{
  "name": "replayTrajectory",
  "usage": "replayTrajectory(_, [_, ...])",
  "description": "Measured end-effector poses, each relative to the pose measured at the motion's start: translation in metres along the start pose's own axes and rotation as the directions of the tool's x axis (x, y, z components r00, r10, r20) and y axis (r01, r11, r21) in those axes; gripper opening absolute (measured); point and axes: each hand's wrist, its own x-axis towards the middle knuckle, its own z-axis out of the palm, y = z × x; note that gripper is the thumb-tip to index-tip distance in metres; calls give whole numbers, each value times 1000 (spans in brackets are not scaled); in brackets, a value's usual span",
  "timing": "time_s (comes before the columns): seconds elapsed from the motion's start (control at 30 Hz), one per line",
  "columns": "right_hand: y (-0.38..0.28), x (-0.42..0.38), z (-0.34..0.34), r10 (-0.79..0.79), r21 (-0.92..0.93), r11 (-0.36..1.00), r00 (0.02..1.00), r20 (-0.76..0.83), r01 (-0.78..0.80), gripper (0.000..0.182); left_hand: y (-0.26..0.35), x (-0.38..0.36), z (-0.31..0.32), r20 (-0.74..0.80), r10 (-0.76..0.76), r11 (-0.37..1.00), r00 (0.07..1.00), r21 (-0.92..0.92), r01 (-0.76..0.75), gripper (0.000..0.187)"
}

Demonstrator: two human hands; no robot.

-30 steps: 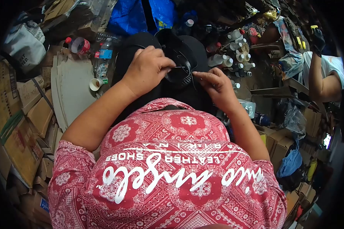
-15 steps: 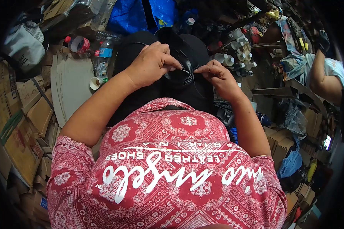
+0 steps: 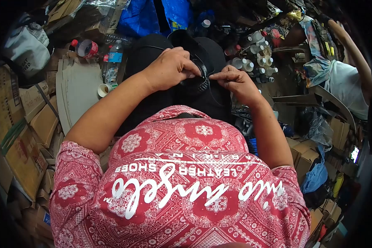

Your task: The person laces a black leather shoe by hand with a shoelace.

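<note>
A black leather shoe upper (image 3: 194,62) rests on my lap, over my black trousers (image 3: 153,49). My left hand (image 3: 169,68) grips its left side, fingers curled over the edge. My right hand (image 3: 233,82) pinches a thin black thread (image 3: 213,93) at the upper's perforated part, fingertips almost touching the left hand's. The thread loops down below my right hand. Whether a needle sits between the fingers is too small to tell.
Flattened cardboard (image 3: 76,91), boxes (image 3: 22,136), a plastic water bottle (image 3: 111,62) and a small cup (image 3: 103,90) lie at left. Several white-capped bottles (image 3: 252,62) stand right of my knee. Another person in a white shirt (image 3: 345,82) sits at far right.
My right hand has moved up and left to meet the left hand at the shoe upper, drawing the thread in. The person at right has raised an arm.
</note>
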Motion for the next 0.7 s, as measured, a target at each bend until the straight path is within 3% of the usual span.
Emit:
replayTrajectory(0.2, [-2,10,-8,-73,-125,989,994,79,83,28,-5,24,-7,74,197,977,977,69,-203,11])
replayTrajectory(0.27, [-4,6,-6,-43,-141,989,998,42,48,28,5,17,-12,95,187,976,978,91,-196,12])
replayTrajectory(0.33, [-4,-1,-2,-31,-127,991,999,9,32,28,20,4,-12,5,114,973,994,200,-112,16])
replayTrajectory(0.4, [-2,-5,4,-14,-113,994,1000,-21,11,28,21,-7,-8,-25,59,983,998,174,-54,21])
replayTrajectory(0.47, [0,-7,10,-7,47,999,997,-80,11,27,19,-12,-3,-58,-153,987,986,35,155,22])
replayTrajectory(0.5, [2,-7,11,-7,48,999,997,-78,11,27,20,-12,-1,-59,-155,987,986,35,157,22])
replayTrajectory(0.57, [6,-4,13,-14,92,995,996,-90,23,25,22,-8,2,-57,-314,945,948,-116,306,20])
replayTrajectory(0.7, [7,-5,20,41,239,971,992,-119,-12,24,23,-5,13,-26,-402,898,915,-207,388,16])
